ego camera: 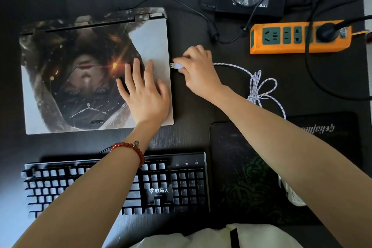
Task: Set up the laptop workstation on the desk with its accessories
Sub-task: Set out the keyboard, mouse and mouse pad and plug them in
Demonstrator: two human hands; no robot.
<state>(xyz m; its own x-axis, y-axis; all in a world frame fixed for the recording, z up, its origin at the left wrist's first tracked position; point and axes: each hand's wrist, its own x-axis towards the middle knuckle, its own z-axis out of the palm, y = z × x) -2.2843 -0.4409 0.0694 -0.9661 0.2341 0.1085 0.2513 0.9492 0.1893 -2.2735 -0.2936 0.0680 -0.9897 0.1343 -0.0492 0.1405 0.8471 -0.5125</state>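
Dark desk (191, 139) held the closed laptop (80, 70), steadied by the flat left hand (145, 94). Just left of the right hand (198, 68), its pinched USB plug (175, 66) nearly met the laptop's side; plugging in seemed underway, needing straight alignment.

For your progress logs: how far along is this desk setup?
Done: keyboard, mouse pads and power strip laid out. In hand: left hand steadies the closed laptop; right hand brings a USB plug to its side. Left: plugging in, opening the lid.
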